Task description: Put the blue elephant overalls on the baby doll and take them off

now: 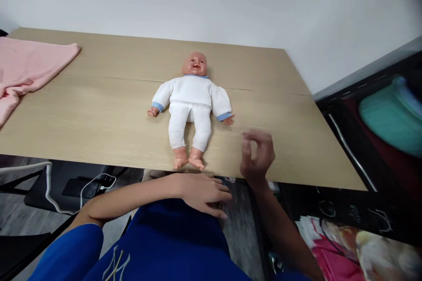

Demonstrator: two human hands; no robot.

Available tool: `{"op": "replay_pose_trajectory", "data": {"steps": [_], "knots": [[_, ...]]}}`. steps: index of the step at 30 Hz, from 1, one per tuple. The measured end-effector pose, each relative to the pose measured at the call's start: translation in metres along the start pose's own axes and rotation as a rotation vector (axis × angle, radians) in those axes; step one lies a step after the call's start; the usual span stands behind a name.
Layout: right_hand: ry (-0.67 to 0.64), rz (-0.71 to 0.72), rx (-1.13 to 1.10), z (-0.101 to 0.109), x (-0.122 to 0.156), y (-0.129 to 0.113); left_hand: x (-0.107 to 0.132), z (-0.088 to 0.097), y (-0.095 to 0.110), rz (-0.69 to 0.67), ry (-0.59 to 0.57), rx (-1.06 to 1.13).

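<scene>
A baby doll (191,90) lies on its back on the table, head towards the wall and bare feet near the front edge. It wears a white long-sleeved top with blue cuffs and collar, and white trousers. My left hand (206,193) hangs in front of my body just below the table edge, its fingers loosely stretched out and holding nothing. To the right of the doll, over the front part of the table, is my right hand (259,153), somewhat blurred. Its fingers curl round to the thumb in a ring, and nothing shows in them. Neither hand touches the doll.
A pink cloth (29,66) lies at the left end of the wooden table (108,109). On the right stands a dark shelf with a green basin (389,116), and below it are bags and packets (343,246). A black chair (69,184) and a white cable are at lower left.
</scene>
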State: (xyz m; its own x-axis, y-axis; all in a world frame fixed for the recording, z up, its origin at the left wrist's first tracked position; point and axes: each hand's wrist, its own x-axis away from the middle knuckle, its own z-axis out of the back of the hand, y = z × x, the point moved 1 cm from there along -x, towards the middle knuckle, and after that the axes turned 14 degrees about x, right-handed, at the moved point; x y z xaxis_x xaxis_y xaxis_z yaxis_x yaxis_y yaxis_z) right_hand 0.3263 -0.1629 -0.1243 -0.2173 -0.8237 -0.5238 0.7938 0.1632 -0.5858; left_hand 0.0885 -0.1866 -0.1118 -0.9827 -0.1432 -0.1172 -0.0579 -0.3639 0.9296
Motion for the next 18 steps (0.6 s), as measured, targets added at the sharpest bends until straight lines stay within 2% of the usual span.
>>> {"op": "replay_pose_trajectory", "data": {"steps": [2,3,4,6,7,10,13,15,18], "knots": [[-0.150,0.034,0.056,0.012,0.058,0.019,0.024,-0.021,-0.019,0.098,0.021,0.113],[-0.339,0.079,0.055,0.014,0.084,0.030,0.037,-0.030,-0.030,0.167,0.063,0.149],[-0.416,0.090,0.049,0.015,0.107,0.040,0.049,-0.039,-0.041,0.240,0.110,0.173],[-0.494,0.015,0.068,0.014,0.141,0.057,0.071,-0.054,-0.064,0.365,0.236,0.144],[-0.488,-0.051,0.091,0.011,0.153,0.063,0.079,-0.059,-0.075,0.421,0.287,0.110],[-0.412,-0.249,0.146,0.001,0.171,0.078,0.094,-0.070,-0.104,0.581,0.474,0.072],[-0.399,-0.483,0.006,-0.011,0.175,0.091,0.093,-0.075,-0.123,0.630,0.606,0.093],[-0.442,-0.648,-0.127,-0.019,0.174,0.097,0.086,-0.077,-0.130,0.608,0.610,0.093],[-0.498,-0.765,-0.232,-0.030,0.166,0.097,0.073,-0.080,-0.135,0.603,0.564,0.055]]}}
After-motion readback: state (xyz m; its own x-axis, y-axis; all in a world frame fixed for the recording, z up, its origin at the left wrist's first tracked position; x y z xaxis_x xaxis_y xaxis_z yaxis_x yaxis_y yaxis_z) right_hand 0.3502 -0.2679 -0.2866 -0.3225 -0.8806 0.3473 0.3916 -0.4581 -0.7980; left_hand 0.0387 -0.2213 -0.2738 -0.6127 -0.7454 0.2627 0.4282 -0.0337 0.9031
